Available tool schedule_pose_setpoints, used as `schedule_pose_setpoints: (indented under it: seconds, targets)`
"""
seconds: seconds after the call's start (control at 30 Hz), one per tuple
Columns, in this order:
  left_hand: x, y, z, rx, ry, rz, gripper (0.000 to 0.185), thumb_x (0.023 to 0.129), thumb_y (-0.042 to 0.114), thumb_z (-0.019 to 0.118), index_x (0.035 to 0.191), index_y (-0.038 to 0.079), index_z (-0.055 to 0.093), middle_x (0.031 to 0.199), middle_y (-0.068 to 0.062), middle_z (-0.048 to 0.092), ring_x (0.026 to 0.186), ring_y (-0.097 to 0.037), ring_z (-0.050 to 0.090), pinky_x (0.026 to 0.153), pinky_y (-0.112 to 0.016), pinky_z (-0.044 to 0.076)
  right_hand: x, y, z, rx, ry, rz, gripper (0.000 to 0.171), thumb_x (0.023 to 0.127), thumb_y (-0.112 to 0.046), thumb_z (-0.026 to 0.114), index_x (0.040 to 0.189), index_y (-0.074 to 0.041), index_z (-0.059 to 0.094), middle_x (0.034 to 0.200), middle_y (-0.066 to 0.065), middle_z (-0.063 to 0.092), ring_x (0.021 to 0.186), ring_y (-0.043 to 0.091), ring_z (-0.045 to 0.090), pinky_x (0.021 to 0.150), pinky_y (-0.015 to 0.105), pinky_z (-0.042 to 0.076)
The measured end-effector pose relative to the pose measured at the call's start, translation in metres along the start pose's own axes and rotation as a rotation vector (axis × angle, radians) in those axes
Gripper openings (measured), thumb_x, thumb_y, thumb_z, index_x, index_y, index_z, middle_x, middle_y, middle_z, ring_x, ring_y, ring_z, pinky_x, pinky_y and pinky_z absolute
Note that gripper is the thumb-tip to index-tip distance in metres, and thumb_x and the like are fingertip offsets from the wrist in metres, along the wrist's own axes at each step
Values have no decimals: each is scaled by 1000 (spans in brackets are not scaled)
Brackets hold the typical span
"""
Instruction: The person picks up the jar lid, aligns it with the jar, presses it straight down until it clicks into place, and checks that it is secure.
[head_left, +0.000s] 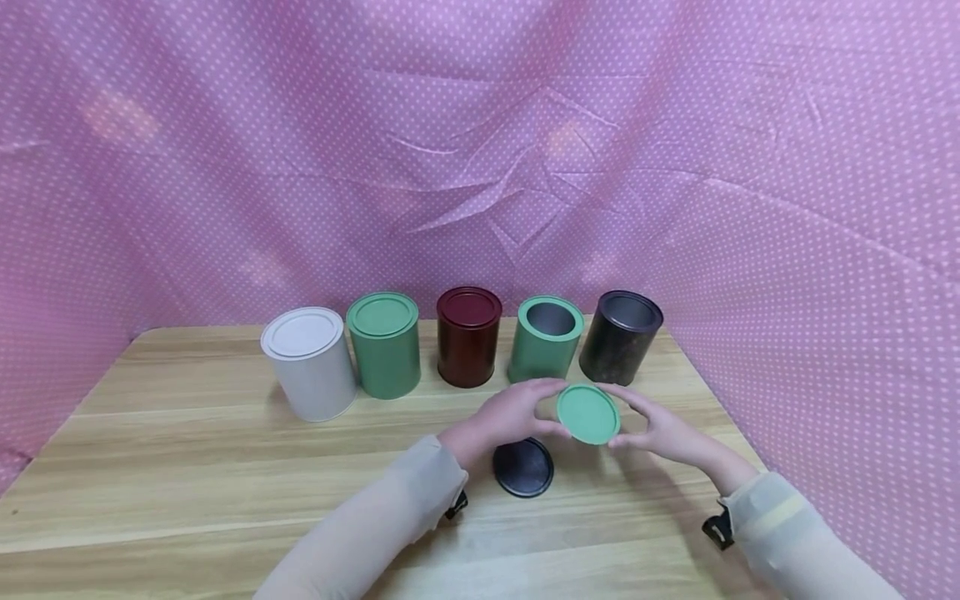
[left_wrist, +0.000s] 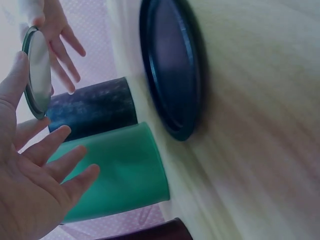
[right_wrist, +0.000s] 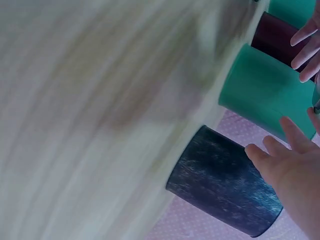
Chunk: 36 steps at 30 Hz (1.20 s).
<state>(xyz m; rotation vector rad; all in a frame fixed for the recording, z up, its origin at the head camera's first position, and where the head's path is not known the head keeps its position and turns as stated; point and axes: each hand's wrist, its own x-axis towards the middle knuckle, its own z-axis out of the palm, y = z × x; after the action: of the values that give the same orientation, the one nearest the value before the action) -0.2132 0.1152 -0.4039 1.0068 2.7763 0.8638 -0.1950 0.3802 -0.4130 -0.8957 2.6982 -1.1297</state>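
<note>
Head view, near to far: counts and positions below.
Sleeves: two, pale, entering from the near edge of the wooden table (head_left: 187, 467).
Lids off: two. One black lid (head_left: 523, 467) lies flat on the table, just nearer than the hands. One green lid (head_left: 588, 413) is held up above the table, tilted toward the camera.
Left hand (head_left: 510, 414): fingers spread and nearly straight; thumb and fingertips touch the green lid's left rim. Left wrist view shows the same lid (left_wrist: 37, 72) edge-on at the thumb tip.
Right hand (head_left: 663, 432): fingers extended, fingertips on the lid's right and lower rim; not curled round it.
Cans: five, upright in one row behind the hands.
Left to right: white can (head_left: 309, 363), lidded; green can (head_left: 384, 344), lidded; dark red can (head_left: 468, 336), lidded; open green can (head_left: 546, 339), no lid; open black can (head_left: 620, 337), no lid.
Lid position: in front of the gap between the two open cans.
Backdrop: pink dotted cloth (head_left: 480, 150) on three sides.
</note>
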Motion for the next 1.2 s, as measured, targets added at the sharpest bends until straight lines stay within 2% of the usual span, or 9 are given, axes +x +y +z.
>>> schedule_pose_setpoints:
  seconds: [0.3, 0.5, 0.6, 0.67, 0.93, 0.97, 1.07, 1.2]
  targets:
    - [-2, 2, -17, -96, 50, 27, 79, 80, 43, 76, 146, 16, 44, 150, -2, 45, 138, -16, 41, 113, -35, 36, 8, -13, -10, -28, 28, -44, 76, 82, -17, 76, 147, -6, 38, 149, 20, 41, 135, 38, 35, 107, 64, 30]
    - [1, 3, -32, -119, 64, 10, 79, 80, 46, 75, 147, 20, 43, 152, 1, 42, 140, -16, 39, 114, -39, 36, 18, -19, -19, -54, 52, -83, 79, 82, -16, 76, 150, -9, 35, 152, 17, 38, 139, 7, 29, 108, 61, 30]
    - [2, 3, -38, -101, 63, -3, 79, 80, 46, 75, 147, 21, 43, 152, 2, 42, 140, -17, 39, 112, -40, 38, 23, -23, -23, -58, 57, -99, 80, 81, -16, 77, 149, -9, 35, 152, 17, 37, 137, -1, 27, 108, 60, 29]
    - [3, 2, -42, -87, 61, -1, 80, 79, 45, 75, 148, 21, 42, 153, 2, 41, 141, -17, 38, 112, -39, 38, 26, -25, -25, -57, 59, -109, 81, 80, -16, 77, 149, -8, 35, 152, 17, 37, 138, 3, 28, 108, 59, 29]
    - [5, 6, -58, -46, 68, 50, 79, 81, 40, 77, 148, 16, 41, 153, -3, 41, 141, -20, 38, 113, -38, 37, 36, -33, -34, -13, 36, -106, 82, 81, -14, 77, 149, -5, 34, 153, 19, 35, 140, 35, 27, 111, 59, 24]
    - [5, 7, -60, -40, 67, 54, 79, 81, 39, 77, 148, 16, 42, 153, -4, 41, 141, -21, 38, 113, -38, 37, 37, -34, -35, -10, 36, -106, 82, 80, -14, 77, 149, -5, 34, 153, 18, 34, 140, 36, 26, 112, 59, 24]
    - [7, 8, -67, -15, 72, 75, 79, 80, 38, 77, 147, 14, 42, 152, -5, 42, 141, -21, 38, 114, -38, 36, 40, -39, -39, -18, 44, -114, 82, 80, -14, 78, 149, -5, 34, 154, 17, 33, 143, 21, 26, 116, 42, 24]
    - [11, 7, -76, 4, 83, 97, 79, 80, 39, 77, 147, 13, 43, 152, -7, 42, 142, -23, 36, 116, -39, 32, 46, -43, -45, -12, 47, -130, 82, 80, -12, 78, 148, -2, 34, 155, 19, 30, 145, 22, 23, 117, 41, 23]
